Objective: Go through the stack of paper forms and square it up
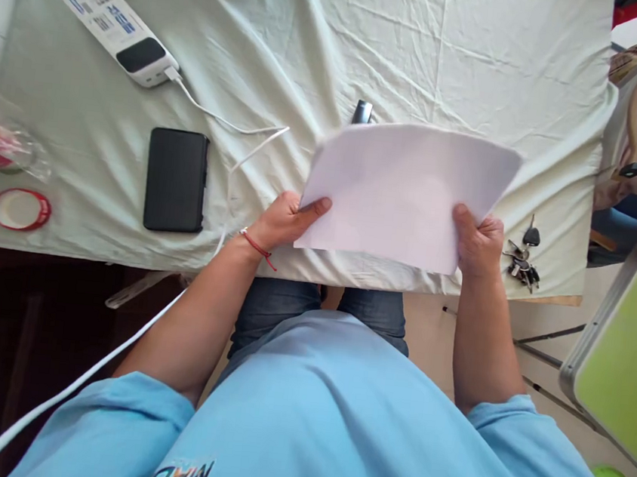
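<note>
Over cloth (373, 39), paper (403, 190) between both hands

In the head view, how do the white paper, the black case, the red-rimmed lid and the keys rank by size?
1. white paper, held up nearer the camera, though clearly largest
2. black case
3. red-rimmed lid and keys: look alike

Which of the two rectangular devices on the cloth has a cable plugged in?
The white power bank at the far left, with a white cable; the black device nearer the left hand has none.

A home setting: a cloth-draped table (373, 47) carrying keys (522, 261), a power bank (118, 29) and a folding chair (619, 353).
</note>
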`<action>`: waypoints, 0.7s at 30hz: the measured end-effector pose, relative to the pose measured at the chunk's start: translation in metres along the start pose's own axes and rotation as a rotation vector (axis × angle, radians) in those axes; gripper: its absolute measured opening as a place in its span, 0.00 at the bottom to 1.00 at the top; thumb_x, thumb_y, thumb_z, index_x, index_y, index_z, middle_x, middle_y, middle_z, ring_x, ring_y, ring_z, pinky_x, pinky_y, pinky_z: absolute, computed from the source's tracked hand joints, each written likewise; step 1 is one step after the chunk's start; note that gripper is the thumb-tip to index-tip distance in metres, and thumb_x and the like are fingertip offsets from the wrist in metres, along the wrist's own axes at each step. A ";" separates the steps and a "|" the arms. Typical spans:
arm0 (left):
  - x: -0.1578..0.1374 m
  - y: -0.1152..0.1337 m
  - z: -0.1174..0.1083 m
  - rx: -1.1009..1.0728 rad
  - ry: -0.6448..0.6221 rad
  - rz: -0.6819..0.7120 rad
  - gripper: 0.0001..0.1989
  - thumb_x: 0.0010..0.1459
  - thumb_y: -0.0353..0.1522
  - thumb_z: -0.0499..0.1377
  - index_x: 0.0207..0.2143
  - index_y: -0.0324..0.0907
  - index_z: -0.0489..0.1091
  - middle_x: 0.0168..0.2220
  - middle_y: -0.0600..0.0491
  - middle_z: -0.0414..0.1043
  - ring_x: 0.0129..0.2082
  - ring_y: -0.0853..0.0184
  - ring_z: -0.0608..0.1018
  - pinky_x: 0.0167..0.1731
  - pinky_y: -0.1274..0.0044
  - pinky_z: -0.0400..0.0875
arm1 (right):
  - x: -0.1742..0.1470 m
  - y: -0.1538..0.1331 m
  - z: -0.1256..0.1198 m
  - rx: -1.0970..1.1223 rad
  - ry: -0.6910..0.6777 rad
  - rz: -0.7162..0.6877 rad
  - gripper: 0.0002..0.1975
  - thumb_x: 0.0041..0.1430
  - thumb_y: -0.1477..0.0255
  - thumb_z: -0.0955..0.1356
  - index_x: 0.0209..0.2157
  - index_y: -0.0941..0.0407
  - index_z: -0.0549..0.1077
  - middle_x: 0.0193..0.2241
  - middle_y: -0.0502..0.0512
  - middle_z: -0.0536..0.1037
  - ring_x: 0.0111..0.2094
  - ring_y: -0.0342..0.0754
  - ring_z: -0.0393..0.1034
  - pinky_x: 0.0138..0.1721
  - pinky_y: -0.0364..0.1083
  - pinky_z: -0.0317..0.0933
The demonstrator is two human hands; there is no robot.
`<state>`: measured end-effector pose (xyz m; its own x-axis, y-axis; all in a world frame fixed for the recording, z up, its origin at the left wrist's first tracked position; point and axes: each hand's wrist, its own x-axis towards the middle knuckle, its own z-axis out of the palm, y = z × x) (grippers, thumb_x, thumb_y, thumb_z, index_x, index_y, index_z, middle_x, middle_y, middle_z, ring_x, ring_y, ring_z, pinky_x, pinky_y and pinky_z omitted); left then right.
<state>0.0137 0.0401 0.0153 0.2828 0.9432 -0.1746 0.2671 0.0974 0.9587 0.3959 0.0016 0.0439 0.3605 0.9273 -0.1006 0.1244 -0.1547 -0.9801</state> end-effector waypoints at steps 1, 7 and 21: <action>-0.001 0.000 0.001 -0.005 -0.021 -0.038 0.37 0.64 0.68 0.67 0.43 0.41 0.84 0.41 0.44 0.87 0.45 0.52 0.87 0.42 0.67 0.85 | 0.001 0.002 -0.001 0.006 -0.007 0.047 0.34 0.46 0.36 0.86 0.37 0.51 0.85 0.36 0.57 0.89 0.41 0.58 0.86 0.42 0.56 0.84; 0.012 -0.004 0.003 -0.023 0.068 -0.162 0.29 0.66 0.62 0.65 0.35 0.45 0.75 0.30 0.51 0.76 0.27 0.64 0.73 0.25 0.74 0.69 | -0.007 0.015 -0.010 0.004 -0.036 0.245 0.37 0.36 0.37 0.88 0.35 0.51 0.85 0.28 0.53 0.87 0.32 0.56 0.83 0.34 0.54 0.81; 0.043 0.020 0.017 0.420 0.296 -0.208 0.16 0.71 0.32 0.63 0.27 0.42 0.72 0.28 0.54 0.72 0.33 0.64 0.73 0.40 0.71 0.63 | -0.011 0.015 -0.018 -0.063 -0.069 0.358 0.34 0.37 0.41 0.89 0.34 0.51 0.86 0.29 0.54 0.88 0.33 0.55 0.85 0.33 0.50 0.80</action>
<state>0.0473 0.0776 0.0235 -0.0697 0.9724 -0.2226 0.6516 0.2134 0.7280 0.4104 -0.0172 0.0334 0.3285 0.8313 -0.4483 0.0597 -0.4920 -0.8685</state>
